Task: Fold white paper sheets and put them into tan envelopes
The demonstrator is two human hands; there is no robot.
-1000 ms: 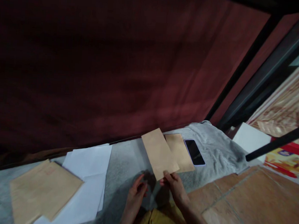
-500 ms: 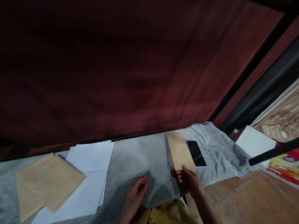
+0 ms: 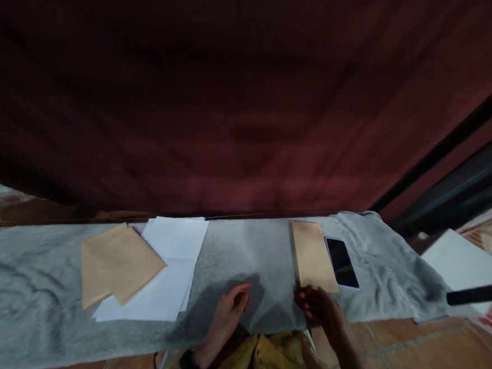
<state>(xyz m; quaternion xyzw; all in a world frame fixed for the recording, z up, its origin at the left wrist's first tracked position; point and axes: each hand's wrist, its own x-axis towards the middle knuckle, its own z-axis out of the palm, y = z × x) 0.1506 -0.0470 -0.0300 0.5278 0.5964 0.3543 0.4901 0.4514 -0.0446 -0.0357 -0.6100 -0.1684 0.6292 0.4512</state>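
Observation:
A stack of brown paper envelopes [image 3: 314, 254] lies lengthwise on the grey cloth, right of centre. My right hand [image 3: 321, 308] is at the stack's near edge with its fingers curled; they are dark and blurred, so a grip does not show. Close by on the right is a dark-screened phone [image 3: 344, 263] in a pale purple case. My left hand [image 3: 229, 310] hovers over or rests on the cloth, fingers loosely bent, nothing in it. Left of it lie white paper sheets [image 3: 175, 286], partly covered by two overlapping brown envelopes [image 3: 118, 265].
Grey cloth [image 3: 250, 246] covers the long, low surface, rumpled at both ends. A dark red curtain [image 3: 250, 123] hangs behind it. Black bars [image 3: 434, 147], a white panel [image 3: 463, 264] and tiled floor [image 3: 407, 347] are on the right.
The view has swung left, shifting everything rightward in the picture. My right hand has drawn back slightly from the envelope stack; its thumb no longer lies on top. My left hand stays much the same.

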